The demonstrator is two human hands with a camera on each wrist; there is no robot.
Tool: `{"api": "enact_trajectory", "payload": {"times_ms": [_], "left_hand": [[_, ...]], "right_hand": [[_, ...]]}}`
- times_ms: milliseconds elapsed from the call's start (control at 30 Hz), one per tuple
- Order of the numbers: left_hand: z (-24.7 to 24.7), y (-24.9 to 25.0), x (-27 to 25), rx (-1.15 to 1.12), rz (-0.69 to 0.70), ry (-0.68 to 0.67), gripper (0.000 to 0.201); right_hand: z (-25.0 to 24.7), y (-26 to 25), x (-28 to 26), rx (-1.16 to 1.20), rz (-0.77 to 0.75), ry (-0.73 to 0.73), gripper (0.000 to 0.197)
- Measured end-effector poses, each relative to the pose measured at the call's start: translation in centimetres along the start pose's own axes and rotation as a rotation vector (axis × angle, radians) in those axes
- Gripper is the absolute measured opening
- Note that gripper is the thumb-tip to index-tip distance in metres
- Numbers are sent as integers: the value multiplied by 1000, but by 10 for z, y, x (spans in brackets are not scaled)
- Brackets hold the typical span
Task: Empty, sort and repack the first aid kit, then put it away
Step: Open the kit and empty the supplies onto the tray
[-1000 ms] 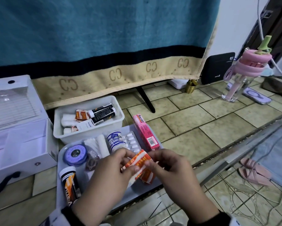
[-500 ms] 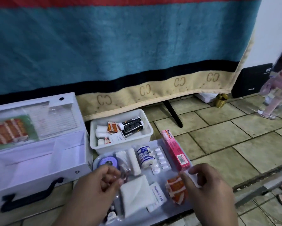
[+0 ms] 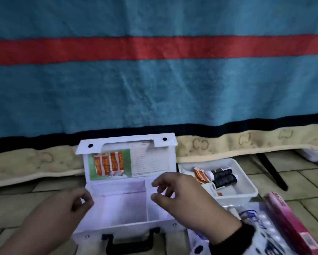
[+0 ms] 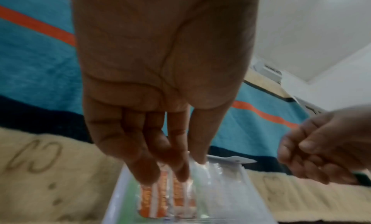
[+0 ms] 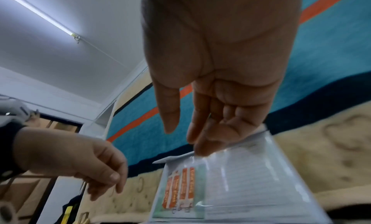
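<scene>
Nearest the camera, the black handle (image 3: 130,242) marks the front wall of the first aid kit (image 3: 125,208), which stands open on the tiled floor, now central in view rather than off to the left. Both hands have come across from the tray (image 3: 194,236) to the kit, and the orange packet they held a second ago is in neither. The left hand (image 3: 62,214) hovers at the kit's front-left corner with fingers loosely bent and nothing in them. The right hand (image 3: 187,201) hangs over the smaller right compartment, thumb and fingers narrowly apart, also empty. Both compartments appear bare, so I judge that repacking is only starting. Along the tray's right edge lie a pink carton (image 3: 290,223), its lettering only partly legible, a tablet blister (image 3: 266,223) and a blue-printed bandage roll (image 3: 250,216), all too blurred to read. Behind the tray, a white tub (image 3: 246,181) holds black-capped tubes (image 3: 223,178). The raised lid (image 3: 154,161) carries orange plaster strips (image 3: 108,163) in a clear sleeve at its left side, brand unreadable, beside a ruled sheet. Farthest back, the blanket (image 3: 154,89) shows repeated "CC" marks along its beige hem.
</scene>
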State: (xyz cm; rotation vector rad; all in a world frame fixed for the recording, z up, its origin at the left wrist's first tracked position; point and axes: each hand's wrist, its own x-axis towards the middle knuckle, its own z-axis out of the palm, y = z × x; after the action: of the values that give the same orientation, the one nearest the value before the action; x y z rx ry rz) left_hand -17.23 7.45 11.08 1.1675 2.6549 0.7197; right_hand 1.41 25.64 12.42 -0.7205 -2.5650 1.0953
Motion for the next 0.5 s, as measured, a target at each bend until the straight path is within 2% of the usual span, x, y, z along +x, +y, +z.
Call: {"api": "enact_trajectory", "payload": {"times_ms": [100, 200, 300, 400, 500], "left_hand": [[-12, -15, 27, 43, 106, -33, 22], [-16, -24, 51, 26, 261, -59, 18], [-17, -28, 67, -62, 353, -15, 37], [-16, -30, 79, -65, 401, 93, 54], [-15, -35, 91, 37, 441, 159, 53]], "right_hand": [[20, -30, 41, -163, -78, -67, 39], [34, -53, 74, -254, -158, 3, 45], [46, -64, 97, -313, -192, 61, 51], [59, -64, 111, -366, -186, 85, 50], [66, -64, 119, -419, -161, 139, 39]]}}
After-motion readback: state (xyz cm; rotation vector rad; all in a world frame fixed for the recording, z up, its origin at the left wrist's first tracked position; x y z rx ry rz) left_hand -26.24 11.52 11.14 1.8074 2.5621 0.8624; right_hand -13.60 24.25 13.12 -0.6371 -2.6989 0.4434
